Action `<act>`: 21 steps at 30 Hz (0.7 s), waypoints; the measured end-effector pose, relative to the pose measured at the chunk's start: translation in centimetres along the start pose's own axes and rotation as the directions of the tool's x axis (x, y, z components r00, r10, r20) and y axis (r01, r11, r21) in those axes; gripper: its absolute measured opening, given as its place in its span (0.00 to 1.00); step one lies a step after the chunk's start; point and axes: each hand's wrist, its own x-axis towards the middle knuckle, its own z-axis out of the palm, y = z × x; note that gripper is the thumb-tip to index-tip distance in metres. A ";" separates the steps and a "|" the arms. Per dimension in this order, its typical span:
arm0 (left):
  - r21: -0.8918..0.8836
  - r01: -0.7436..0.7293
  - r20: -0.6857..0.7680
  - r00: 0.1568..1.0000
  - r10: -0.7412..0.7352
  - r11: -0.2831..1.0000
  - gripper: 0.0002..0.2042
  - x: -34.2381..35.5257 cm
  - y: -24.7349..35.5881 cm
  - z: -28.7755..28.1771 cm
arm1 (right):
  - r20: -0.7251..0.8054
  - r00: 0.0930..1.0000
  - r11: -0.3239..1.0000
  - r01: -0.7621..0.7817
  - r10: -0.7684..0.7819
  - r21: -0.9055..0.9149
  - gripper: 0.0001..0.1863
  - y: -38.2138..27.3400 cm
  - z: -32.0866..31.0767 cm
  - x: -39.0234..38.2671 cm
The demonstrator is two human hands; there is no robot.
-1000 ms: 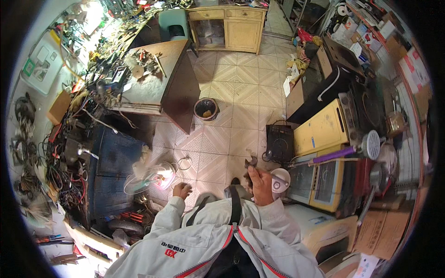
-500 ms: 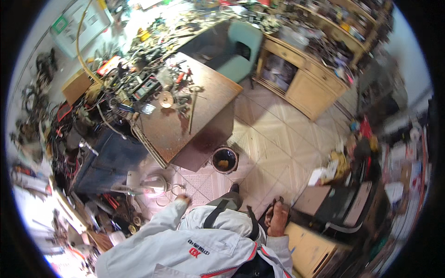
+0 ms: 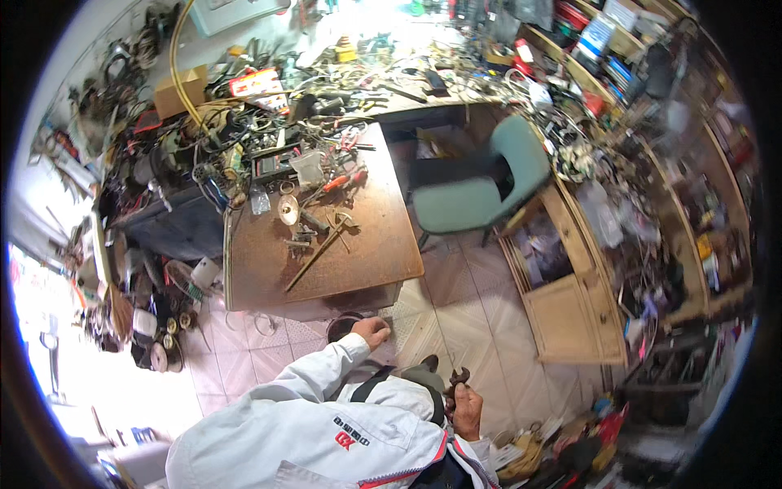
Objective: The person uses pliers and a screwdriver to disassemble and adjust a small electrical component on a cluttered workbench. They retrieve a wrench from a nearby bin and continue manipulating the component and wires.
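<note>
My right hand (image 3: 466, 411) grips dark wrenches or similar open-jawed metal tools (image 3: 459, 377), held low beside my body at the lower centre. My left hand (image 3: 371, 330) is out in front of me near the desk's front, fingers loosely bent and holding nothing visible. The wooden desk (image 3: 257, 277) carries a long thin T-shaped rod (image 3: 318, 257), a brass disc (image 3: 287, 209), red-handled tools and small metal parts. A round bin (image 3: 342, 324) stands on the floor just behind my left hand, partly hidden by it.
A green chair (image 3: 452, 208) stands right of the desk, beside a wooden cabinet (image 3: 562, 318) and cluttered shelves. Cables and tools heap over the back bench and left side. Tiled floor (image 3: 505, 359) lies between me and the furniture; piled items border it at lower right.
The view has swung left and closer to the desk, bringing the chair and desk top forward. My left hand has risen toward the desk; my right hand still holds the dark tools.
</note>
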 end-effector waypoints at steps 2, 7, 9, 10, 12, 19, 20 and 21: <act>-0.044 0.041 -0.102 0.994 -0.045 0.998 0.14 1.3 1.5 0.5 | 0.110 0.994 0.988 0.026 -0.009 -0.154 0.23 -2.9 -2.8 5.0; -0.259 0.088 -0.335 0.926 -0.175 0.962 0.14 5.3 1.7 1.3 | 0.374 0.915 0.860 0.307 -0.149 -0.408 0.24 -10.5 -4.0 15.7; -0.331 0.099 -0.422 0.874 -0.241 0.938 0.08 6.8 2.7 0.3 | 0.463 0.886 0.933 0.174 -0.008 -0.316 0.23 -13.1 -2.9 19.8; -0.371 0.090 -0.459 0.848 -0.266 0.924 0.08 7.8 3.0 -0.2 | 0.484 0.873 0.953 0.102 0.052 -0.286 0.23 -14.8 -1.9 21.4; -0.450 0.079 -0.516 0.790 -0.332 0.889 0.08 10.3 2.6 -0.7 | 0.529 0.841 0.956 0.057 0.109 -0.287 0.20 -16.2 -1.1 24.8; -0.462 0.214 -0.550 0.692 -0.467 0.861 0.11 19.4 4.2 -1.8 | 0.509 0.812 0.874 -0.003 0.285 -0.485 0.18 -20.0 1.9 32.9; -0.458 0.237 -0.527 0.704 -0.476 0.857 0.13 19.9 6.3 -2.7 | 0.535 0.792 0.885 -0.015 0.294 -0.465 0.19 -21.4 3.2 33.8; -0.468 0.248 -0.532 0.687 -0.495 0.848 0.13 20.7 6.9 -3.1 | 0.567 0.770 0.893 -0.010 0.295 -0.450 0.20 -22.9 4.7 35.1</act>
